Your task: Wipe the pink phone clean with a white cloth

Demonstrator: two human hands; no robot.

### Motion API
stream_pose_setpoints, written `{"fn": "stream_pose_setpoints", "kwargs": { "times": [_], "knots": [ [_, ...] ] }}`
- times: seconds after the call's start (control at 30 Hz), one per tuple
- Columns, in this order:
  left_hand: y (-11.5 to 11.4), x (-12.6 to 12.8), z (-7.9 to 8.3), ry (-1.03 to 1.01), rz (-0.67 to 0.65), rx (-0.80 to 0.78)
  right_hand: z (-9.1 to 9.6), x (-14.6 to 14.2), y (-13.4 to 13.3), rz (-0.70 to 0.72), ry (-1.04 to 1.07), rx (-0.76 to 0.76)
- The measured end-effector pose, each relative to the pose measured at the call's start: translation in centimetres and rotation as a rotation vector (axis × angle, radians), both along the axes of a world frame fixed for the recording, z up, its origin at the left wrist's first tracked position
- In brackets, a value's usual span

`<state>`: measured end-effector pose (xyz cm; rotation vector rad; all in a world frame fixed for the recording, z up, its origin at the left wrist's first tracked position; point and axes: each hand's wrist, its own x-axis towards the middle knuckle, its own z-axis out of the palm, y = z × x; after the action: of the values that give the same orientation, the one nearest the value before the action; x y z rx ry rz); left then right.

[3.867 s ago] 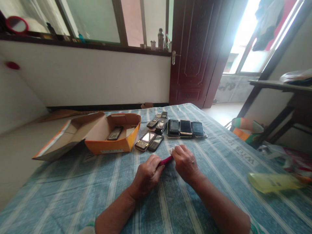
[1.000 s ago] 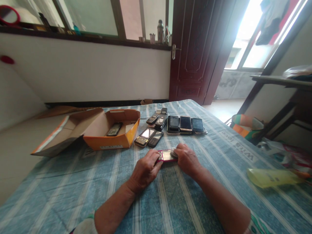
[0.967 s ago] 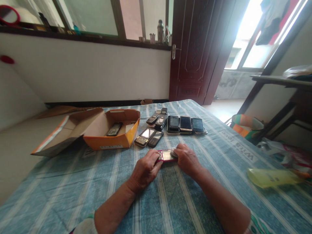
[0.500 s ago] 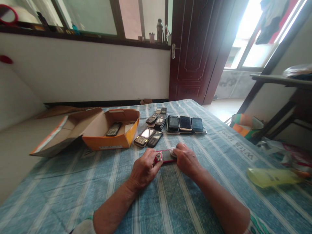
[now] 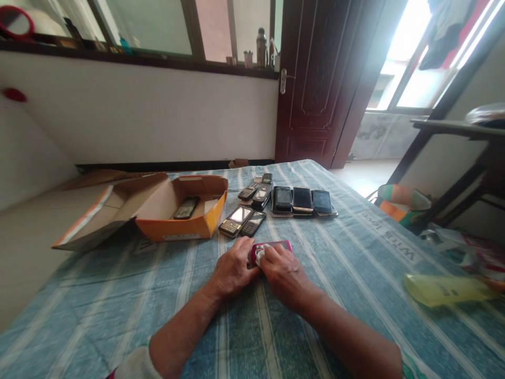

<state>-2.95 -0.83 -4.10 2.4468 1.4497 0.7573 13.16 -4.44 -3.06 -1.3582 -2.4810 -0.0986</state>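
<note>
A pink-edged mobile phone (image 5: 289, 245) lies sideways in front of me, its front facing up. My left hand (image 5: 235, 267) is closed around the phone's left end. Across the phone's keys, my right hand (image 5: 283, 268) pinches a small white tissue or cloth (image 5: 260, 256) and presses it on the surface; the fingers hide much of the phone. Just beyond my left hand lie a black phone with gold edging (image 5: 235, 221) and a dark keypad phone (image 5: 253, 225).
An open orange cardboard box (image 5: 173, 231) holding a dark phone (image 5: 186, 208) stands at the left. Further back are several older phones (image 5: 261, 195) and stacked touchscreen phones (image 5: 302, 200). A yellow-green translucent packet (image 5: 445, 289) lies right on the striped cloth (image 5: 355, 295).
My right hand has slid left along the phone with the white tissue or cloth, from the screen's right end onto the keys. My left hand keeps its hold.
</note>
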Motion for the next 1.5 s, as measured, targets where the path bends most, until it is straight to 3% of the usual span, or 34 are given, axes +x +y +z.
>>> {"fn": "stream_pose_setpoints", "kwargs": {
  "times": [0.23, 0.67, 1.0, 1.27, 1.5],
  "knots": [
    [-0.1, 0.1, 0.6, 0.069, -0.008, -0.165, -0.2, 0.5, 0.8, -0.019, -0.043, 0.005],
    [-0.2, 0.3, 1.0, 0.095, 0.014, -0.161, 0.5, 2.6, 2.7, -0.211, -0.103, -0.062],
    [0.0, 0.1, 0.2, 0.093, 0.008, -0.147, -0.3, 0.5, 1.5, -0.063, -0.079, -0.016],
    [-0.1, 0.2, 0.5, 0.106, 0.0, -0.134, 0.1, 1.0, 2.9, -0.133, -0.087, -0.04],
    [-0.2, 0.3, 0.5, 0.111, 0.014, -0.148, 0.0, 1.1, 1.9, -0.161, -0.107, -0.045]
  ]
}}
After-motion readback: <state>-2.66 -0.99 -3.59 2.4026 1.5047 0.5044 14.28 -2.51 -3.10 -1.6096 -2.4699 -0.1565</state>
